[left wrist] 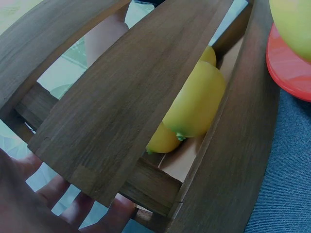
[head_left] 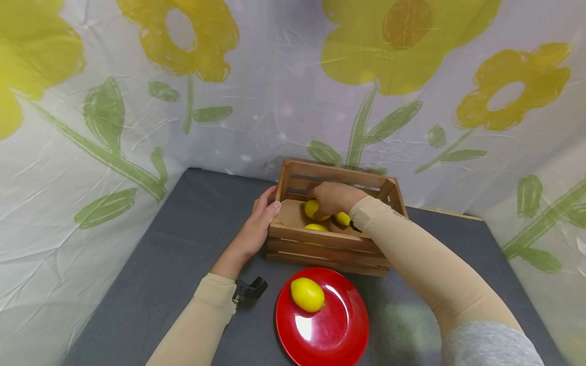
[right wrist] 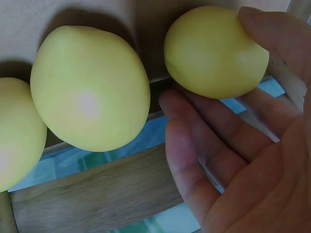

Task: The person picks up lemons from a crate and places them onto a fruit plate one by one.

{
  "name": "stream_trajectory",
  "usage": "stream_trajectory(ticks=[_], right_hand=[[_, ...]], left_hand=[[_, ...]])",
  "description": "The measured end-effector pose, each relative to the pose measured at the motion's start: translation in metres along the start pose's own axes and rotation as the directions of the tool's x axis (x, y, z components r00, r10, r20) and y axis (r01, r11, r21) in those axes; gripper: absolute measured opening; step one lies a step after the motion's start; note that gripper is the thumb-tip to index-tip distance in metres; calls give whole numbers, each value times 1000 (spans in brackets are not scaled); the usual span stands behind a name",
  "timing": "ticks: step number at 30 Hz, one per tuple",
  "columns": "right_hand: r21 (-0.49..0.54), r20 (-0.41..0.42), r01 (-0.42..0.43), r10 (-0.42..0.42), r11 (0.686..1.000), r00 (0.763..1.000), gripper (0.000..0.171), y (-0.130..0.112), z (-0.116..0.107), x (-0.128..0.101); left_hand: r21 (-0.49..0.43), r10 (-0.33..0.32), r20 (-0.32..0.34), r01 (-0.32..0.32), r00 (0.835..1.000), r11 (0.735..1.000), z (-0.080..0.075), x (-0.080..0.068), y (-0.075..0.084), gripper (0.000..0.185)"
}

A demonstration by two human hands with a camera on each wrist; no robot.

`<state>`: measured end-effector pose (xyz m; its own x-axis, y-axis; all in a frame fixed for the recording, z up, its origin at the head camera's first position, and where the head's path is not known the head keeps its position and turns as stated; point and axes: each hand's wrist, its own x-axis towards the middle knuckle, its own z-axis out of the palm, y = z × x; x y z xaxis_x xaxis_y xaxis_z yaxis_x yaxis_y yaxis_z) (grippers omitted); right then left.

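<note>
A slatted wooden crate (head_left: pixel 329 249) stands on the table with several yellow lemons inside. My left hand (head_left: pixel 256 223) holds its left end, thumb at the front corner and fingers along the outside; those fingers (left wrist: pixel 53 189) also show in the left wrist view. Inside the crate, my right hand (head_left: pixel 336 197) grips a lemon (right wrist: pixel 216 51), thumb on one side and fingers beneath. Two other lemons, a large one (right wrist: pixel 90 90) and one cut by the frame edge (right wrist: pixel 17 133), lie beside it. Another lemon (head_left: pixel 308 295) rests on a red plate (head_left: pixel 339 340) before the crate.
The dark grey table (head_left: pixel 201 218) extends to both sides of the crate. Close behind the crate hangs a pale sheet (head_left: pixel 284 101) printed with yellow flowers. A black strap (head_left: pixel 251 288) sticks out from my left wrist near the plate.
</note>
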<state>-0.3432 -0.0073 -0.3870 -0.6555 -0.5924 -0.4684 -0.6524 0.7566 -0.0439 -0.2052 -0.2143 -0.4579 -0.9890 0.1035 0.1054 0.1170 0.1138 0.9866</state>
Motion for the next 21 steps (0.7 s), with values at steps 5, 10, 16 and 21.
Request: stream_trajectory(ticks=[5, 10, 16, 21], right_hand=[[3, -16, 10, -10, 1000, 1000, 56, 2, -1, 0], [-1, -40, 39, -39, 999, 998, 50, 4, -7, -6], [14, -52, 40, -39, 999, 998, 50, 7, -17, -18], [17, -83, 50, -49, 999, 995, 51, 8, -25, -26]], left_hand=[[0, -1, 1, 1, 1000, 1000, 0, -1, 0, 67], [-5, 6, 8, -6, 1000, 1000, 0, 0, 0, 68], [-8, 6, 15, -6, 1000, 1000, 1, 1, 0, 68], [-6, -7, 4, 7, 1000, 1000, -1, 1, -1, 68]])
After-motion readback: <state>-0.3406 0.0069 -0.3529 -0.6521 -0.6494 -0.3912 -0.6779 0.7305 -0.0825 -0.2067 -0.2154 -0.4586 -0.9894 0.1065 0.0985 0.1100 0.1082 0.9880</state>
